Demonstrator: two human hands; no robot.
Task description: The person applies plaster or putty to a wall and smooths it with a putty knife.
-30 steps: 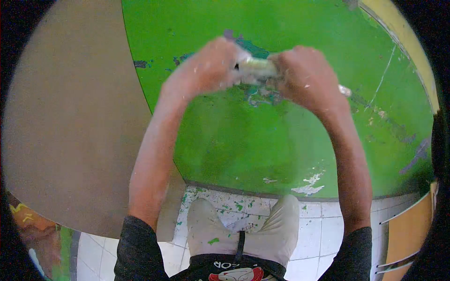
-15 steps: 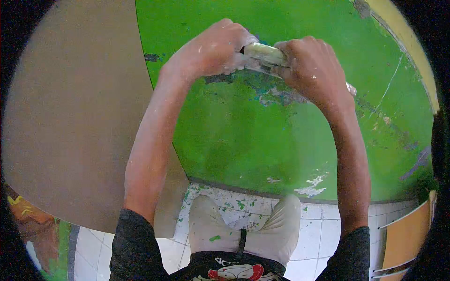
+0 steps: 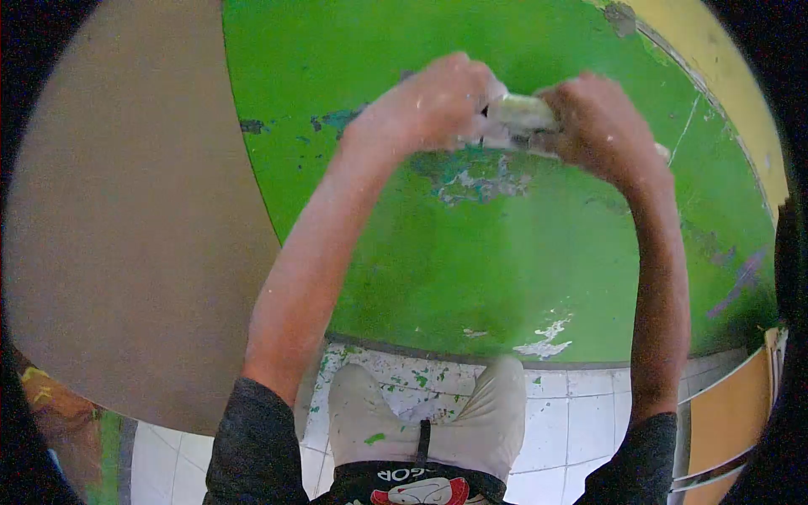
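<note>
A broad green painted surface (image 3: 471, 269) is bounded on the left by a brown panel (image 3: 126, 210), along a slanting edge that is passed over lower down by the left forearm, and at the upper right by a curved yellow band (image 3: 711, 46). Its lower edge is met by a white tiled floor (image 3: 581, 421), on which green paint flakes (image 3: 422, 380) are scattered. Wide open room is left between the two forearms and above the hands, while the right hand (image 3: 602, 126) is set nearer to the yellow band than the left hand (image 3: 450, 101) is. At the lower right, the floor is bordered by an orange-brown panel (image 3: 728, 421). A pale bar-like tool (image 3: 522, 111) is held between the hands, in front of the upper part of the green surface, just above a worn patch (image 3: 484, 187); whether the surface is touched by it cannot be told. Its long axis is laid crosswise from hand to hand, tilted slightly downward to the right, and a pale tip (image 3: 663, 154) is seen past the right wrist, roughly in line with it. The fingers of both hands are curled tightly around the tool, though their outlines are blurred.
</note>
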